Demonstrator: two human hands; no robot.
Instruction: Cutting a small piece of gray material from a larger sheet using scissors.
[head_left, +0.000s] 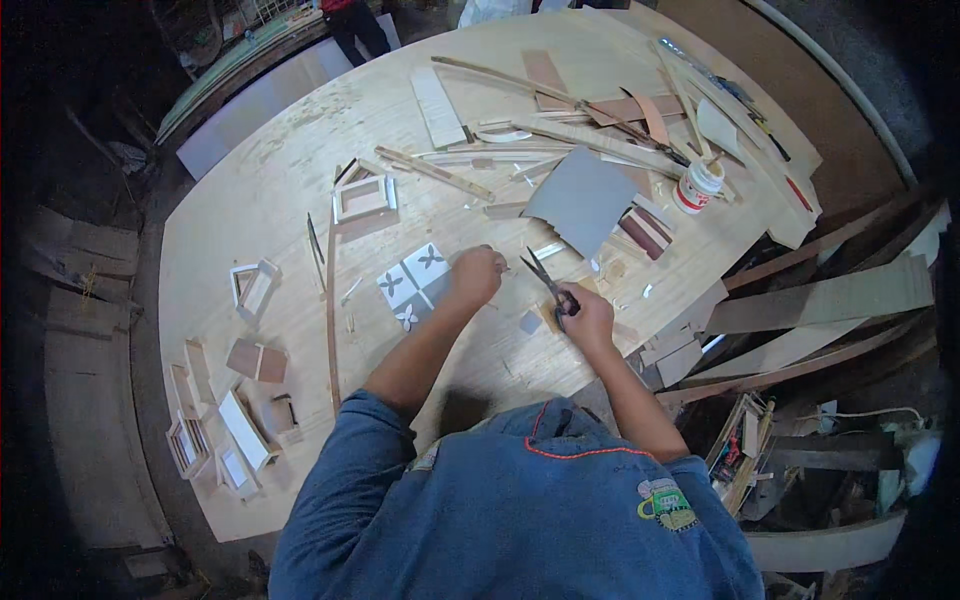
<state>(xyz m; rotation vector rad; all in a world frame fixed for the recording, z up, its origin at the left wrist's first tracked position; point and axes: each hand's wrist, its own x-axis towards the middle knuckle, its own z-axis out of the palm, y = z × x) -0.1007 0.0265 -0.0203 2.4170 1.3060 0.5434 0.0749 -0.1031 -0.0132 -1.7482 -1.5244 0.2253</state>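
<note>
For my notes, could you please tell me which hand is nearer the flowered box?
Left: the left hand is just right of the flowered box; the right hand, holding scissors, is farther right.

Pale wooden table [265, 185] well lit; floor [890, 65] dim; greenish bench [232, 68] beyond.

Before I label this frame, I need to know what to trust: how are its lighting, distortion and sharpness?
Head view: the table is brightest, the corners fall to black; head view: its far edge bows, likely fisheye distortion; head view: a soft shadow lies near the shirt; head view: the scissors read clearly, but whether the left hand pinches anything is too small to tell.
</note>
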